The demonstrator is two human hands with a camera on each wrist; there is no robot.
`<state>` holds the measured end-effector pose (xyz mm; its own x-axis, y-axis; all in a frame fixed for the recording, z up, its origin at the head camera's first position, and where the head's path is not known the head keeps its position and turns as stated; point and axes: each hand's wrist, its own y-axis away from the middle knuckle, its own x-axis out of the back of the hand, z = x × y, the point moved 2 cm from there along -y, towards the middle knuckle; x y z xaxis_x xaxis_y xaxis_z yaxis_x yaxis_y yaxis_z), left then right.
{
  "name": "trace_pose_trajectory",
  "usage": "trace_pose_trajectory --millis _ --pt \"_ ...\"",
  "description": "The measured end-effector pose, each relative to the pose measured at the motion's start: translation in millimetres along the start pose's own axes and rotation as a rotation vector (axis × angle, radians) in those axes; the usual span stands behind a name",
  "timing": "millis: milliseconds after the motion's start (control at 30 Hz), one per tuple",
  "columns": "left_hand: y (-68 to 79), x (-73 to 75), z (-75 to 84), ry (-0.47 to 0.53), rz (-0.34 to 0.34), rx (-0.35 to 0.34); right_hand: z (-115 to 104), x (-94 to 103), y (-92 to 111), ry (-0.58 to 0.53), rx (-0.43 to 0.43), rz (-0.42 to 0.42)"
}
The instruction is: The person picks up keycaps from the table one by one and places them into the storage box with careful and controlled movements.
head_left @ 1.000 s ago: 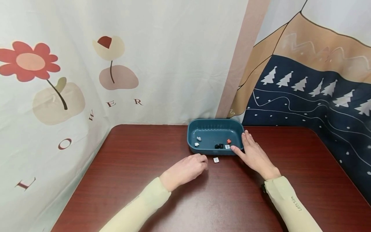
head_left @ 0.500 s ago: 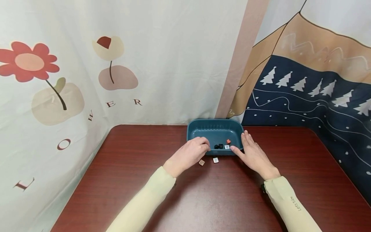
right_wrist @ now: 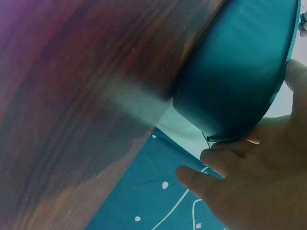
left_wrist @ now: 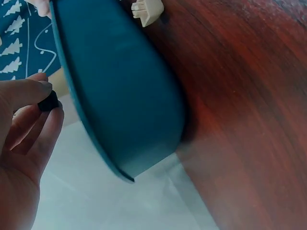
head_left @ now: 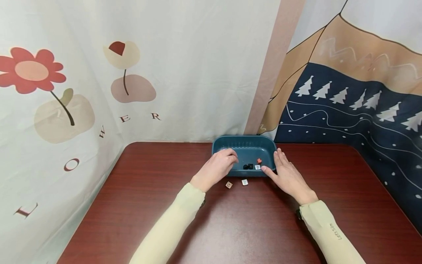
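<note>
My left hand point(head_left: 215, 165) is over the left part of a dark teal tray point(head_left: 245, 137), pinching a small dark keycap point(left_wrist: 48, 101) between thumb and fingertips. My right hand point(head_left: 290, 178) rests against the tray's right end, fingers extended along the rim and thumb at the front edge. Inside the tray lie an orange keycap point(head_left: 259, 161), a white keycap point(head_left: 258, 167) and two black keycaps point(head_left: 250, 166). On the table in front are a tan keycap point(head_left: 229, 185) and a white keycap with dark marks point(head_left: 244, 182). My left hand hides the tray's left inside.
The tray stands at the back edge of a reddish-brown wooden table point(head_left: 158, 176). Behind it hangs a pale curtain point(head_left: 191, 73) with printed flowers and letters. A dark blue panel with white trees point(head_left: 329, 117) hangs at the right.
My left hand has moved from the table before the tray up and over the tray's left part. The tan keycap now shows on the table. My right hand stays in place.
</note>
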<state>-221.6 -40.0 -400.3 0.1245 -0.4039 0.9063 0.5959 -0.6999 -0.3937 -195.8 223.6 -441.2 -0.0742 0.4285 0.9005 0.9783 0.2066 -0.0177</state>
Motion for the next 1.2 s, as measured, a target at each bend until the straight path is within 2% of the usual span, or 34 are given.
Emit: trace_pose_trajectory --millis 233,467,633,767,833,1033,1200 --pt "-1.2 -7.5 -6.4 -0.007 0.011 0.025 -0.7 -0.4 0.0 0.000 -0.003 0.001" --pt "-2.8 -15.0 -11.7 -0.046 -0.031 0.045 -0.7 -1.2 -0.1 0.008 0.000 0.002" --pt "-1.5 -18.5 -14.2 -0.013 -0.063 0.081 -1.8 -1.8 -0.7 0.009 0.005 0.007" --pt "1.4 -18.9 -15.2 -0.002 -0.067 0.118 -2.1 -1.7 -0.8 0.011 0.005 0.007" --pt "3.2 -18.2 -15.1 -0.028 -0.060 0.123 -1.8 -1.4 -0.6 0.012 0.005 0.007" --pt "8.8 -14.9 -12.4 -0.120 -0.019 0.075 -1.0 -1.2 -0.2 0.014 0.003 0.007" --pt "14.3 -11.2 -8.0 -0.141 0.026 0.017 -0.2 -0.6 0.3 0.012 -0.002 0.004"
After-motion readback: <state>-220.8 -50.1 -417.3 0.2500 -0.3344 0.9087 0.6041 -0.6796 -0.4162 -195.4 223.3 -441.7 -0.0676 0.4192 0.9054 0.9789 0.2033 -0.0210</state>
